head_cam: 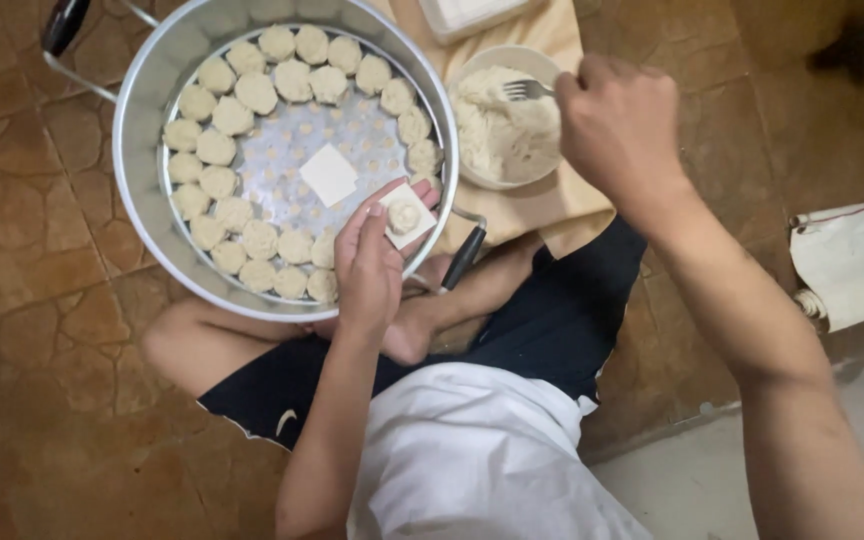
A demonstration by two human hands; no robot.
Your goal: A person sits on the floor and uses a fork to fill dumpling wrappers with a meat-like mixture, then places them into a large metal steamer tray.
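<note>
My left hand (372, 262) holds a square dumpling wrapper (407, 216) on its fingers, with a small lump of pale filling on it, just above the near rim of a big metal steamer pot (142, 110). My right hand (620, 125) grips a fork (524, 90) whose tines rest in a white bowl of pale filling (505, 125). Several shaped dumplings (232, 115) ring the perforated steamer tray (352, 135), and a loose square wrapper (329, 174) lies in the tray's middle.
The pot has black handles (464, 258) and stands on a brown stone-pattern floor (32, 300). The bowl sits on a tan cloth (562, 200) beside a white container (462, 12). My folded legs lie below the pot. A white bag (857, 258) lies at right.
</note>
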